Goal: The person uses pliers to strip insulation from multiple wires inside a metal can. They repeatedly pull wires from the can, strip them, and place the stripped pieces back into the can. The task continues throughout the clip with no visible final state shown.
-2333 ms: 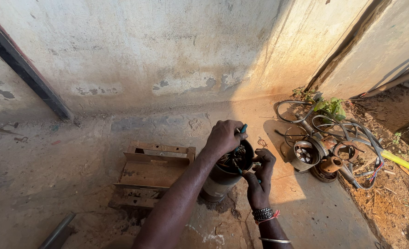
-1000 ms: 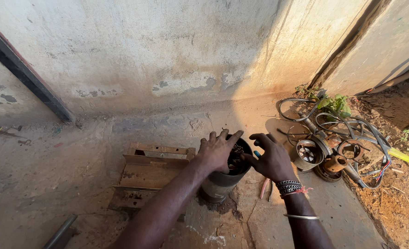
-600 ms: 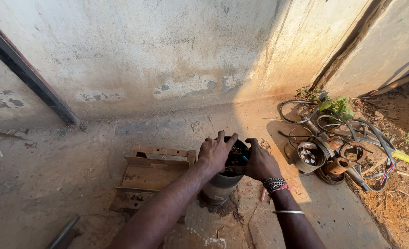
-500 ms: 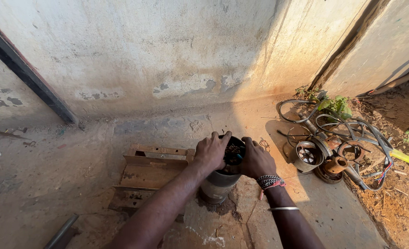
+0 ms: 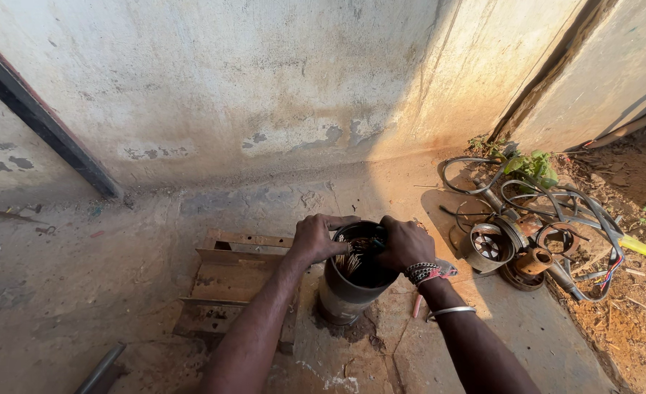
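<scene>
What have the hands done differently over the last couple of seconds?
The right hand lifted off with its fingers spread, then came back down to grip the rim of the metal cylinder. The left hand shifted along the rim and stayed on it. The cylinder, wooden pallet and scrap pile stayed put.

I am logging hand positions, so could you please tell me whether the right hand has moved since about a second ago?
Yes. The right hand has come in leftward onto the rim of the metal cylinder, away from the heap of parts.
</scene>
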